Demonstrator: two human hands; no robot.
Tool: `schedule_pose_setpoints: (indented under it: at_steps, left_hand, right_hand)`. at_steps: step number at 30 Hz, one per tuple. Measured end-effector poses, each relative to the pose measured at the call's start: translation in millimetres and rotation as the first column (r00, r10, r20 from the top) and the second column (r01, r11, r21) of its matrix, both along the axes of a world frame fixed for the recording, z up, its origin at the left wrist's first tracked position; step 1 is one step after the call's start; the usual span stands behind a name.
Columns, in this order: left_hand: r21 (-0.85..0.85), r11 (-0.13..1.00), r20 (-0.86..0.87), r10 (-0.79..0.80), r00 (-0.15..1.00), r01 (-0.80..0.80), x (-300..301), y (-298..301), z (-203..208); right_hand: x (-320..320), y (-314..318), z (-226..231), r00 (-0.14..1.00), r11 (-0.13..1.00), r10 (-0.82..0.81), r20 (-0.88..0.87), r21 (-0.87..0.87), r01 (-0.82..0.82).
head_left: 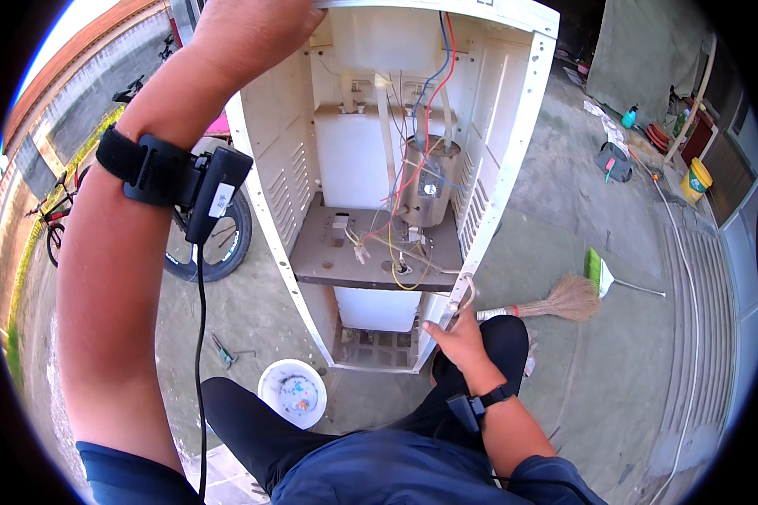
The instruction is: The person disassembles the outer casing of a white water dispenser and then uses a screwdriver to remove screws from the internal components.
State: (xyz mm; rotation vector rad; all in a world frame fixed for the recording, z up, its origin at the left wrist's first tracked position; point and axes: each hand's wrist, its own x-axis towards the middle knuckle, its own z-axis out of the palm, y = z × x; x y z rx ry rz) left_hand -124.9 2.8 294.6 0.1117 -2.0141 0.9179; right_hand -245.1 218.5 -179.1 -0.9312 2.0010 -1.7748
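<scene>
A tall white water dispenser (522, 101) stands before me with one side uncovered. Inside hang a shiny metal tank (429, 181), pale tubes, and red, blue and yellow wires (429, 93) above a brown shelf (328, 265). My left hand (257, 29) grips the dispenser's top left corner, with its fingers partly cut off by the view's upper edge. Lower down, my right hand (461, 337) closes round the right post, its thumb on the near side and most fingers hidden. A pale bent tube (469, 290) comes out just above that hand.
A white bucket (265, 391) with small things in it sits by my left knee. Pliers-like tools (225, 352) lie beyond it. To the right lie a straw broom (564, 301) and a green brush (595, 271). A bicycle wheel (236, 240) stands behind the dispenser's left side.
</scene>
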Motion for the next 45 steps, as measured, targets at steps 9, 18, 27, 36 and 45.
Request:
schedule_pose_setpoints:
  at_steps: [9, 18, 27, 36, 45]
  left_hand:
    - [-0.086, 0.992, -0.053, -0.099, 0.994, 0.094, -12.1, -17.6, -9.7]
    - [-0.118, 0.991, -0.193, 0.041, 0.98, -0.064, 38.4, 4.3, 5.3]
    - [0.005, 0.969, -0.194, 0.244, 0.95, -0.247, 81.8, 44.3, 25.7]
    - [0.044, 0.83, -0.186, 0.553, 0.812, -0.556, 162.5, 49.1, 31.0]
    - [0.194, 0.629, -0.202, 0.776, 0.597, -0.753, 296.2, 7.1, 20.5]
  right_hand:
    - [-11.8, -6.0, -25.7, 0.904, 0.907, -0.336, -0.263, 0.167, 0.385]
    - [-33.6, -24.9, 18.4, 0.937, 0.946, -0.235, -0.259, 0.159, 0.281]
    - [-48.4, -34.4, 72.2, 0.951, 0.992, -0.125, -0.282, -0.035, 0.12]
    - [-75.4, -58.8, 91.7, 0.839, 0.987, -0.126, -0.529, -0.154, 0.051]
    - [-17.5, -108.2, 137.2, 0.869, 0.964, 0.18, -0.462, -0.091, -0.249]
